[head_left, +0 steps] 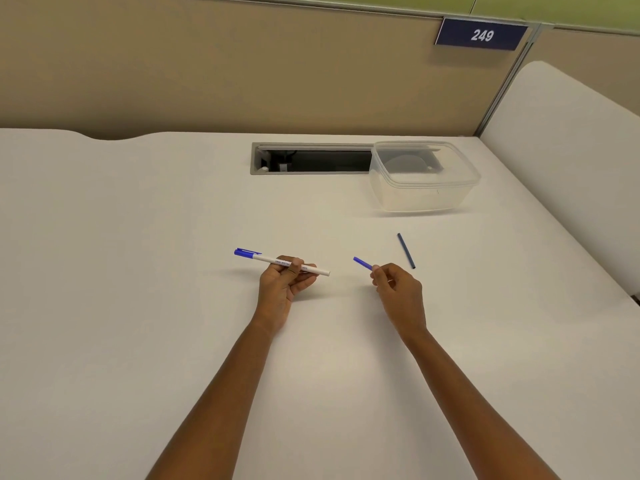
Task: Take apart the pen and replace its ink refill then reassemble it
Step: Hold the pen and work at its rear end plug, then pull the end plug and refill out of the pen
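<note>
My left hand (285,284) grips a white pen barrel (277,261) with a blue cap and clip at its left end; the barrel's right end is open. My right hand (394,289) pinches a short blue piece (362,263) between thumb and fingertips, a little to the right of the barrel's open end. Whether that piece is the pen's end plug or the tip of a refill I cannot tell. A dark blue refill tube (406,250) lies on the white table (173,237), just beyond my right hand.
A clear plastic container (422,178) stands at the back right, partly over an open cable slot (311,159) in the table. A beige partition rises behind, with a "249" sign (481,34). A white padded edge (571,150) borders the right side.
</note>
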`<state>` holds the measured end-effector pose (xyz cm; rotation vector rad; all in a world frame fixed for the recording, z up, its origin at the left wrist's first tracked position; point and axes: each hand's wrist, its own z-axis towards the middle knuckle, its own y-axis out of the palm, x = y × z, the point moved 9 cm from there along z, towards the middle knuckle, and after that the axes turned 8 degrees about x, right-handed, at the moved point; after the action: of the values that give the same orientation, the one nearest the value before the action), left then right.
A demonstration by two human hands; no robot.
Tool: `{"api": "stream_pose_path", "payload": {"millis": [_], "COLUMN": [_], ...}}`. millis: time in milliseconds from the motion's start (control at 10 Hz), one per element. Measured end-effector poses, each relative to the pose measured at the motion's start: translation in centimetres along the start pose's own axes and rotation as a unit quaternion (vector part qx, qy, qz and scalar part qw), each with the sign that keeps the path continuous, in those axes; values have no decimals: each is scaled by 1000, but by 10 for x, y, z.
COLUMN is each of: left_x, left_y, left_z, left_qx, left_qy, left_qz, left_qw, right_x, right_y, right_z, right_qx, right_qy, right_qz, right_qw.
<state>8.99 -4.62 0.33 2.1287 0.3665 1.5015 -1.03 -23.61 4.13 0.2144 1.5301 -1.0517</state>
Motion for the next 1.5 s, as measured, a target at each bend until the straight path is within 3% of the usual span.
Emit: {"api": "stream_pose_path", "payload": {"millis": [100, 300, 600, 800, 900, 1000, 1100, 1300, 1500], "left_x": [0, 0, 1, 0, -2, -2, -2, 6, 21], "left_y": [0, 1, 1, 1, 1, 5, 12, 21, 38], "left_z": [0, -1, -1, -1, -1, -1, -1, -3, -6], "left_qx": [-1, -1, 1, 0, -8, -21, -31, 3, 20], "left_qy": [-1, -2, -3, -7, -10, -7, 1, 45, 120], "left_qz": [0, 2, 5, 11, 34, 77, 128, 199, 316], "left_qw": [1000, 1000, 1000, 1000, 999, 997, 991, 979, 941], "right_x": [-4, -11, -9, -10, -19, -35, -48, -56, -60], "right_y": [-2, 6, 12, 13, 22, 43, 61, 67, 67], "right_z": [6, 8, 11, 10, 9, 4, -5, -8, -9], "right_qx": [31, 47, 40, 10, -42, -147, -218, -242, -226], "right_qy": [-66, -150, -157, -108, -57, -32, -53, -69, -71], "right_qz": [-110, -219, -259, -173, -69, -14, -23, -42, -11], "right_qw": [991, 963, 952, 979, 995, 988, 974, 967, 972]}}
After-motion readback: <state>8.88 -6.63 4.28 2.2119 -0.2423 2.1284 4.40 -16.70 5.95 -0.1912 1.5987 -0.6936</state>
